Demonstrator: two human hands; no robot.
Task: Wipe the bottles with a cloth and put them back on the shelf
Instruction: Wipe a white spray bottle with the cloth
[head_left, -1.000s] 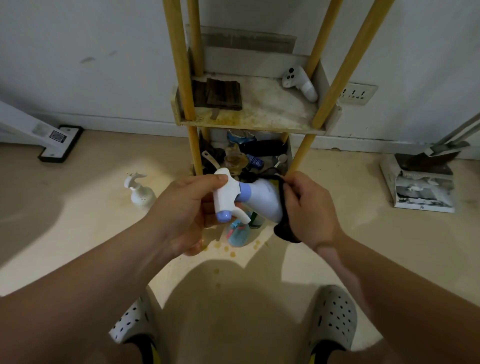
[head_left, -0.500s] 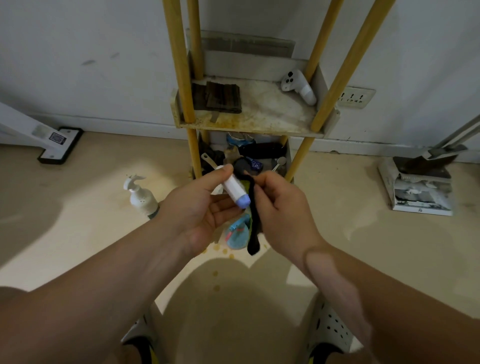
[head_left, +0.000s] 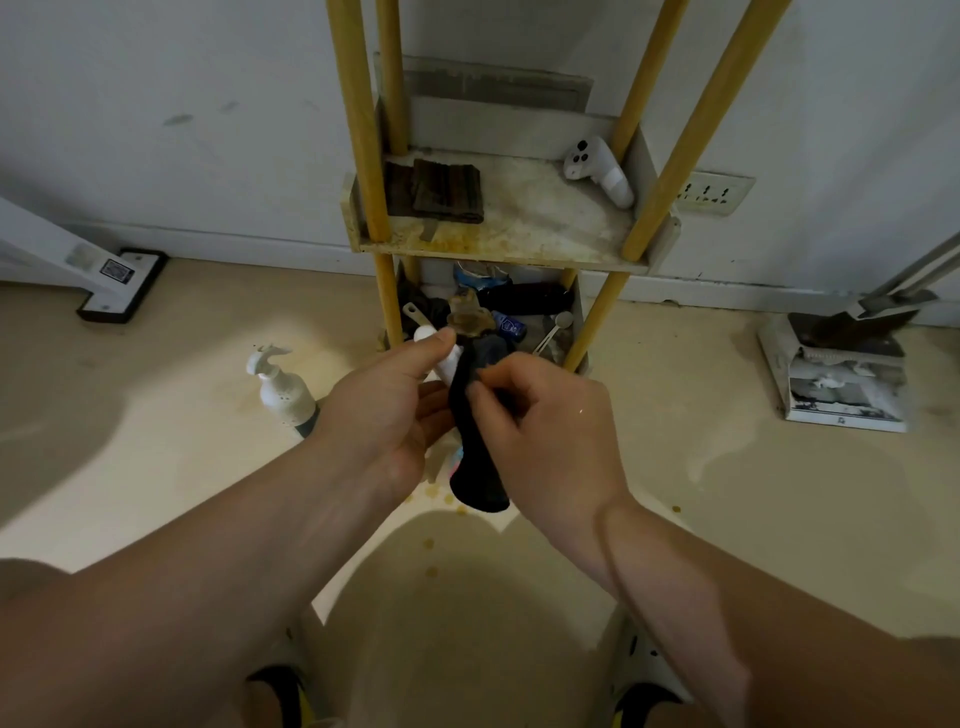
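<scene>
One white spray bottle (head_left: 448, 365), mostly hidden; left hand (head_left: 384, 410) fingers (head_left: 435, 347) curl round it; right hand (head_left: 550, 431) fingers (head_left: 500, 396) pinch black cloth (head_left: 475, 460).

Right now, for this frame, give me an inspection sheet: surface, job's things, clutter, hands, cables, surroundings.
Surface: beige floor, yellow spots near the shelf foot; middle shelf tier stained.
Job's things: white bottle mostly hidden behind the black cloth; pump bottle stands on the floor left of the shelf.
Clutter: white controller and dark folded pad on the middle tier; bottom tier crammed with mixed items.
Hands: left hand grips the white bottle; right hand pinches the black cloth against it.
Cables: nothing seen.
Surroundings: wall socket and dustpan to the right; flat white base with a QR label to the left.
</scene>
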